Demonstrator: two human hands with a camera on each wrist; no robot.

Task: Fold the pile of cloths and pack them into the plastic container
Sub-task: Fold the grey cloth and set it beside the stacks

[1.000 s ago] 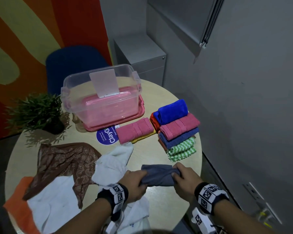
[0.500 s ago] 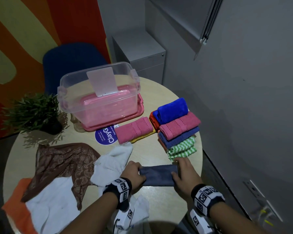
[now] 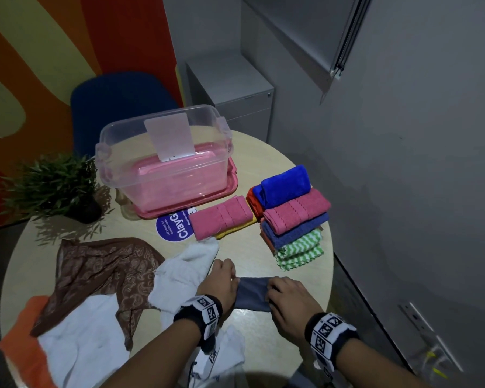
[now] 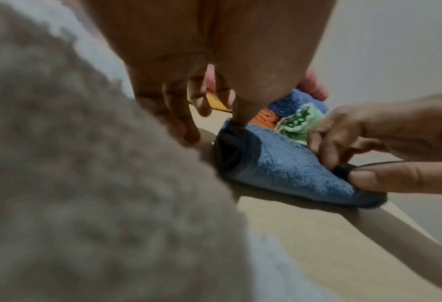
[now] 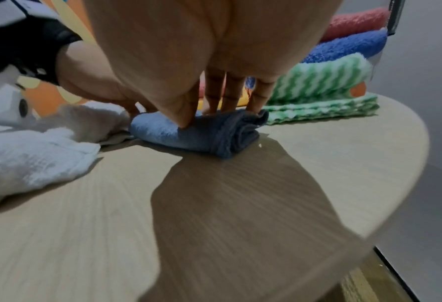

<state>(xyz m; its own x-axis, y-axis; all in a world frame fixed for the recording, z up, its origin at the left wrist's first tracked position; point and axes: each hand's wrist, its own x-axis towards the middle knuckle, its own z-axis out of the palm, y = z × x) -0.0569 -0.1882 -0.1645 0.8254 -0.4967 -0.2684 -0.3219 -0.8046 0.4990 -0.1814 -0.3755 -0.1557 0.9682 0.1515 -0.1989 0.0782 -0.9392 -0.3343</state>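
Both hands are on a folded grey-blue cloth point(image 3: 252, 294) sitting near the front edge of the round wooden table point(image 3: 269, 152). The left hand point(image 3: 220, 284) is at its left end, thumb tip poking down into the cloth, other fingers point(image 4: 181, 122) loosely curled beside it and off the fabric as far as I can see. The right hand point(image 3: 289, 299) is at the right end, thumb and fingers point(image 5: 230, 96) held together and squeezing the folded bundle between them.

Just behind is a stack of folded cloths point(image 3: 291, 211): blue, pink, blue, green zigzag. A pink folded cloth point(image 3: 221, 219) lies on a yellow one next to it. The clear plastic container point(image 3: 163, 152) is at the back of the table, resting on its pink lid point(image 3: 233, 189). Unfolded white cloth point(image 3: 185, 273), a brown patterned cloth point(image 3: 101, 273) and an orange cloth point(image 3: 28, 329) are heaped on the left, near a small potted plant point(image 3: 53, 186)
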